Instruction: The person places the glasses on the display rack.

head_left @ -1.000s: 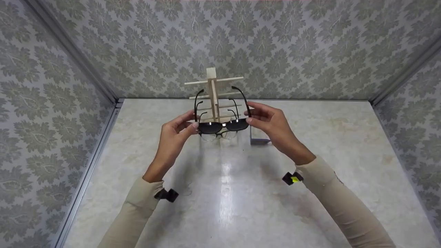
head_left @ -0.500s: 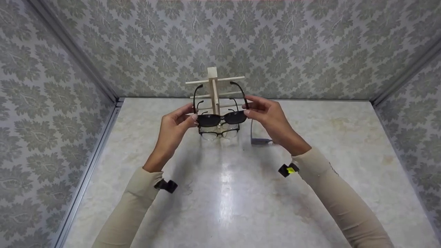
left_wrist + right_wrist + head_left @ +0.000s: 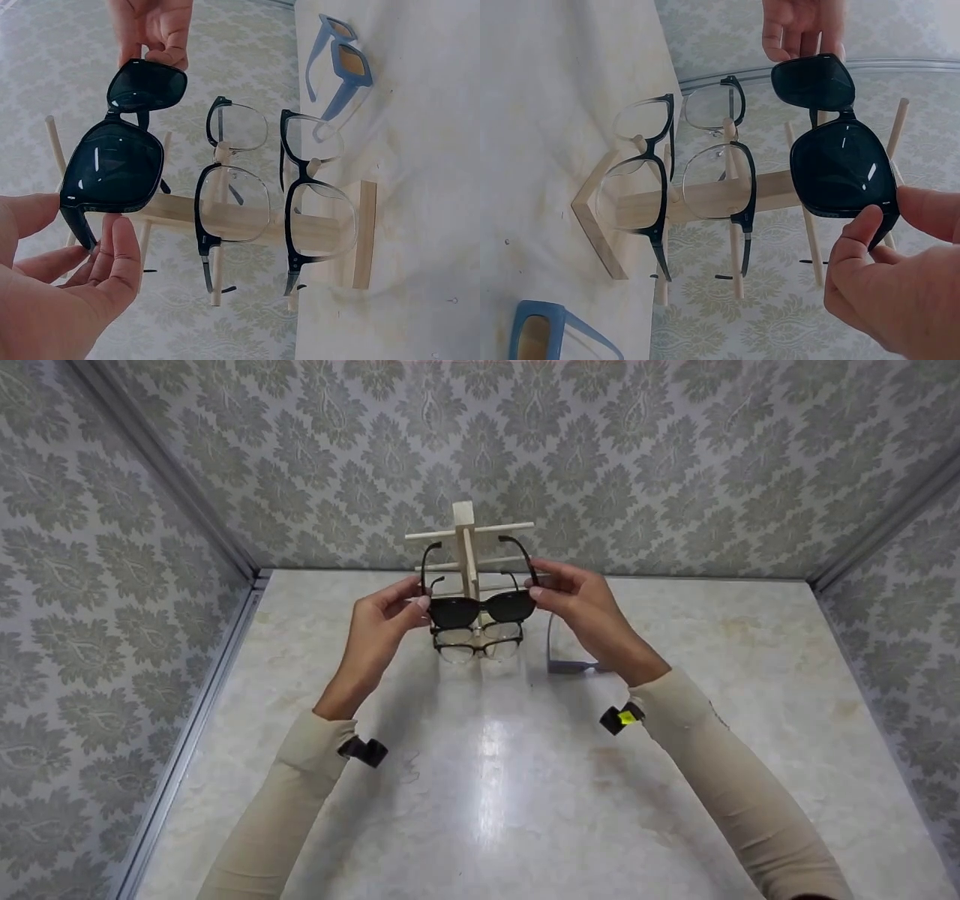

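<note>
Sunglasses (image 3: 511,606) have shifted farther up the front of the wooden stand (image 3: 464,514), baring more of the upper clear eyeglasses (image 3: 199,206) and lower clear eyeglasses (image 3: 291,225) beneath; left grip (image 3: 377,631) and right grip (image 3: 589,607) each pinch one temple near its hinge. Blue-framed glasses (image 3: 351,64) lie on the counter (image 3: 487,810), right of the stand.

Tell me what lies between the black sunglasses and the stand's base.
Upper clear glasses, lower clear glasses and part of the post lie between the black sunglasses and the base; the left wrist view shows this.
</note>
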The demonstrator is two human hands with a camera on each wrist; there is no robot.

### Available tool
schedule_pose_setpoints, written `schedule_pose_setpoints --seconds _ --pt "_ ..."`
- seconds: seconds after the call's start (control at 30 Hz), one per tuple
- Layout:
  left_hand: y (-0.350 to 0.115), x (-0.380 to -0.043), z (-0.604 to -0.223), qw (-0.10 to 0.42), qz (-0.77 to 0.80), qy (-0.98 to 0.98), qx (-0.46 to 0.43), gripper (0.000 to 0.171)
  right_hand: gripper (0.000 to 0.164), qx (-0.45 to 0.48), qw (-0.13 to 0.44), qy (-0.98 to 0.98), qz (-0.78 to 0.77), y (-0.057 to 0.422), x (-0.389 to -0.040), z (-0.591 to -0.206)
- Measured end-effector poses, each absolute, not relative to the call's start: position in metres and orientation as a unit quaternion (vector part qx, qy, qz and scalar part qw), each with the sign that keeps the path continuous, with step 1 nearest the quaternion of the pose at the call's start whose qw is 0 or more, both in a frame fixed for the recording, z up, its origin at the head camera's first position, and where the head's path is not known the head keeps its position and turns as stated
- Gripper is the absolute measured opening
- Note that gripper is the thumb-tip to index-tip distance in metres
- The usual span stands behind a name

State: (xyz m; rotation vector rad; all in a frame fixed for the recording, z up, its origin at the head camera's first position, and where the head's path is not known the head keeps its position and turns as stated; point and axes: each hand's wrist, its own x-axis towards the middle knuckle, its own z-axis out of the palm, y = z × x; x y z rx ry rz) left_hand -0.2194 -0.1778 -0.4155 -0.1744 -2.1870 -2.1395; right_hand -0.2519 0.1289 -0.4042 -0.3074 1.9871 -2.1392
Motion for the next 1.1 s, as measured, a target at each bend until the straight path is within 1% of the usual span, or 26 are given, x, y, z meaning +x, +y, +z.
schedule_pose_setpoints --seconds 0.67,1.1 --pt "-0.186 -0.219 -0.413 0.036 -0.7 -0.711 -0.052 0.046 0.053 -0.094 0.113 0.649 -0.746 0.12 -0.252 -0.401" --pt "-0.191 -0.217 -0.411 0.04 -0.692 -0.719 -0.053 0.047 0.056 -0.091 0.111 0.637 -0.757 0.113 -0.248 -0.399"
